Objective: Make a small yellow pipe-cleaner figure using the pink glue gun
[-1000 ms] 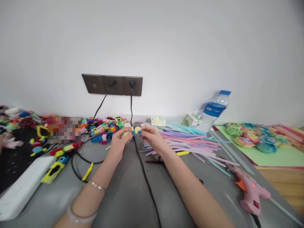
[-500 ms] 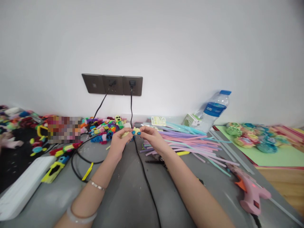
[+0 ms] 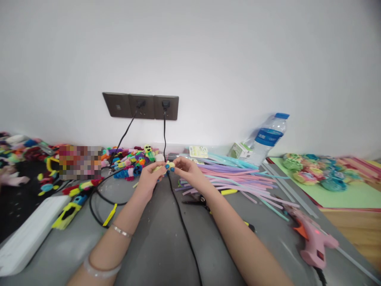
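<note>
Over the middle of the grey table, both hands come together at a small pale yellow pipe-cleaner piece (image 3: 170,163). My left hand (image 3: 149,177) is closed on it from the left, thumb and fingers pinching. From the other side, my right hand (image 3: 188,171) pinches its right end with thumb and fingertip. The fingers cover much of the piece, so its full shape is hidden. Just right of my right hand lies a spread bundle of pastel pipe cleaners (image 3: 235,174). Black-handled pliers (image 3: 195,201) lie partly under my right forearm.
A pink glue gun (image 3: 317,240) lies at the right front. A water bottle (image 3: 269,135) leans on the wall. Colourful pipe-cleaner figures (image 3: 127,162) crowd the back left. A black cable (image 3: 184,226) crosses the table's middle; a white box (image 3: 32,234) lies left.
Both hands have shifted very slightly, with the right fingertips a little further left and lower at the yellow piece. Nothing else has visibly moved.
</note>
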`<action>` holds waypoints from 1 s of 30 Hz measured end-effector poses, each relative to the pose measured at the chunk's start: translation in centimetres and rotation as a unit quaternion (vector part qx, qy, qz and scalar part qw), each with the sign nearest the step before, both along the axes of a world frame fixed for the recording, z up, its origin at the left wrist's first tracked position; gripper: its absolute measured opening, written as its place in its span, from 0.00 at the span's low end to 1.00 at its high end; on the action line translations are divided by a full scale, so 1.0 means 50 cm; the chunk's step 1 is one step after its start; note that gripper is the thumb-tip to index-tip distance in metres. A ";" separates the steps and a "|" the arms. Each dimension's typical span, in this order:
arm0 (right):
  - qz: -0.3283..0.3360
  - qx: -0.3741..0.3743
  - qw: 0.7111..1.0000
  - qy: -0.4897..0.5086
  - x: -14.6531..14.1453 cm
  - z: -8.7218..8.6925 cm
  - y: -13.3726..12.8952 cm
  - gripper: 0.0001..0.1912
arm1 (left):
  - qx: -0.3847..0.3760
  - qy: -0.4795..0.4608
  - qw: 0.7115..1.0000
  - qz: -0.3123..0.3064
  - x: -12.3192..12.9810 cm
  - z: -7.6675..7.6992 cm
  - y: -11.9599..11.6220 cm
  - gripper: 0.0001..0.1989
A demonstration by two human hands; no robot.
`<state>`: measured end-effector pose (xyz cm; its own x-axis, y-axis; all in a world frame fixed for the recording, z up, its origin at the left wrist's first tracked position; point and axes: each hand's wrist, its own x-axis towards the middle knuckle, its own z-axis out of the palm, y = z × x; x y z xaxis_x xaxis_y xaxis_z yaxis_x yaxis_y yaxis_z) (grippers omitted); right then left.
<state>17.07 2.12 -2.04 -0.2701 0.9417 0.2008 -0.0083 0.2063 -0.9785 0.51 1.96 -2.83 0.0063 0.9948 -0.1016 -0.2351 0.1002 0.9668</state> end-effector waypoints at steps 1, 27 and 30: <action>-0.002 0.008 1.000 0.006 -0.001 0.001 -0.001 0.16 | -0.004 -0.002 1.000 -0.002 0.000 0.001 0.000 0.20; -0.028 0.057 0.998 0.030 0.005 -0.014 0.013 0.08 | -0.028 -0.003 0.999 -0.045 0.006 0.022 -0.012 0.19; -0.041 0.063 0.997 0.009 0.006 -0.017 0.014 0.10 | -0.028 -0.009 0.999 -0.038 0.005 0.018 -0.010 0.20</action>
